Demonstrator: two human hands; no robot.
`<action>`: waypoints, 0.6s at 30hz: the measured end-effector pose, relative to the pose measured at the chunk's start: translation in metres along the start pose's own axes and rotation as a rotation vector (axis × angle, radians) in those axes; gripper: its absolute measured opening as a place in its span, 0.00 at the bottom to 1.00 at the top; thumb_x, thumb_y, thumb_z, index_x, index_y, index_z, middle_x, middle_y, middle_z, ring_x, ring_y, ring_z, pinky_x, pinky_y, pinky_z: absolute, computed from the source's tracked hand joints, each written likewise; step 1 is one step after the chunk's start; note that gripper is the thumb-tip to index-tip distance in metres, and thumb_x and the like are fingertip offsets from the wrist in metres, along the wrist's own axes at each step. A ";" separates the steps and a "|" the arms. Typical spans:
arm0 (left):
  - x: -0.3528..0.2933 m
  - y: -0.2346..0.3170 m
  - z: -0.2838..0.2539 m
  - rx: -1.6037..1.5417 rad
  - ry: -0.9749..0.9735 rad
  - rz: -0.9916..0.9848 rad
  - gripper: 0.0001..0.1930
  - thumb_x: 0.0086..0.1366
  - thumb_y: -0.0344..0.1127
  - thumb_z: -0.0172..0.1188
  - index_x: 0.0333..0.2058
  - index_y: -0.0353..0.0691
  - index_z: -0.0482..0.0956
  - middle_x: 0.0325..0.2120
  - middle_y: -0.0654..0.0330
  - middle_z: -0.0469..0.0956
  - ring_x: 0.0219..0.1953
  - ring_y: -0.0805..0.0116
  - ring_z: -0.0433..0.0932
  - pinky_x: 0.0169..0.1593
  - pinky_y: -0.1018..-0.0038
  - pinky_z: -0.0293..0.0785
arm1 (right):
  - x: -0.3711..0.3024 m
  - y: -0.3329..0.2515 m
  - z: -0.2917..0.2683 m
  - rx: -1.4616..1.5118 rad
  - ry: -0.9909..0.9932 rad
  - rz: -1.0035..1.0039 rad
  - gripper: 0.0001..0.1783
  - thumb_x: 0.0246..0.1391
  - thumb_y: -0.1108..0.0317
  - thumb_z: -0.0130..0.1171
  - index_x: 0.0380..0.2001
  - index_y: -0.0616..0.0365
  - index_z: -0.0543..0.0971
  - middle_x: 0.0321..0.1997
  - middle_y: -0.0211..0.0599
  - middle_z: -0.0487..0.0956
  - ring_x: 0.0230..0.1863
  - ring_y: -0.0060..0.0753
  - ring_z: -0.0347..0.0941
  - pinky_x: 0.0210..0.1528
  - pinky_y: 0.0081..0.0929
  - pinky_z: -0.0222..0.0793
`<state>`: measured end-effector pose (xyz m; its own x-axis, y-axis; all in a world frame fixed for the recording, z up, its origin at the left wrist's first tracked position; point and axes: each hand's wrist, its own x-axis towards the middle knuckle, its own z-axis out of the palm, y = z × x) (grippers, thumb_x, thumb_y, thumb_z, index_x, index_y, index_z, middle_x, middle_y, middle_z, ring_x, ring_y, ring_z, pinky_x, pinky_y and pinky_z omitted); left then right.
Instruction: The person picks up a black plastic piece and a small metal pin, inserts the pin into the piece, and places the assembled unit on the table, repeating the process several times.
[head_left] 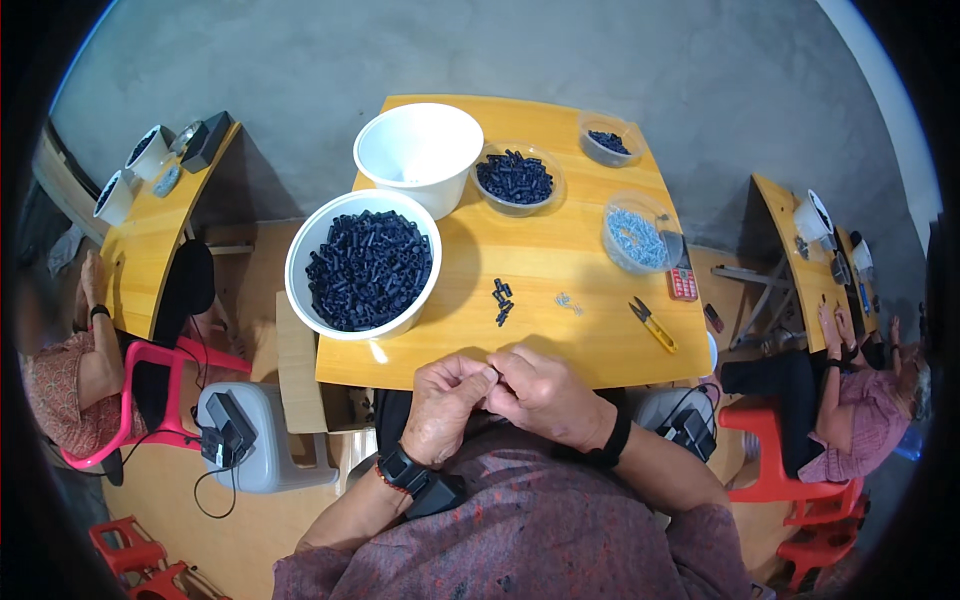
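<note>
Close to the front edge of the table, my left hand (440, 408) and my right hand (548, 396) meet with their fingertips pinched together. A small dark bit shows between them, too hidden to name. Just beyond lies a little pile of short black plastic pieces (502, 300). To its right are several tiny silver screws (568, 303). At the left, a white bucket (295, 285) is heaped with the same kind of black pieces. A clear bowl (637, 268) at the right holds many silver screws.
Another white bucket (418, 125) stands behind the full one. Two clear tubs, one central (555, 200) and one far right (597, 155), hold black pieces. Yellow-handled snips (655, 328) and a red keypad phone (683, 282) lie right. People sit at side tables (170, 215) (790, 250).
</note>
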<state>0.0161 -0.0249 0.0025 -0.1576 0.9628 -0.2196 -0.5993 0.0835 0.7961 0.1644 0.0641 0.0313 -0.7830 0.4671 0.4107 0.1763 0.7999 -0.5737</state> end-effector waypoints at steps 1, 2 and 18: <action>0.000 -0.002 0.000 0.017 0.006 0.034 0.05 0.69 0.28 0.59 0.33 0.33 0.80 0.27 0.61 0.80 0.27 0.76 0.76 0.35 0.78 0.75 | 0.000 0.000 0.000 -0.041 -0.003 -0.030 0.13 0.49 0.71 0.64 0.37 0.65 0.75 0.30 0.47 0.74 0.30 0.51 0.76 0.32 0.39 0.74; 0.001 -0.003 0.000 0.020 0.005 0.030 0.05 0.69 0.28 0.59 0.33 0.33 0.80 0.27 0.61 0.80 0.27 0.76 0.76 0.35 0.78 0.75 | 0.000 0.000 0.001 -0.040 0.000 -0.026 0.13 0.49 0.71 0.64 0.37 0.65 0.75 0.30 0.47 0.74 0.30 0.51 0.76 0.32 0.39 0.74; 0.004 0.017 0.001 0.250 0.090 0.108 0.03 0.66 0.27 0.60 0.32 0.35 0.77 0.27 0.59 0.80 0.26 0.75 0.78 0.31 0.78 0.77 | -0.007 0.026 -0.026 0.244 -0.047 0.163 0.12 0.56 0.74 0.63 0.44 0.65 0.80 0.35 0.38 0.82 0.34 0.28 0.78 0.36 0.26 0.74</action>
<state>0.0056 -0.0198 0.0156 -0.2857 0.9438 -0.1664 -0.3647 0.0535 0.9296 0.1896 0.0915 0.0323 -0.7838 0.5594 0.2696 0.1573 0.5989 -0.7852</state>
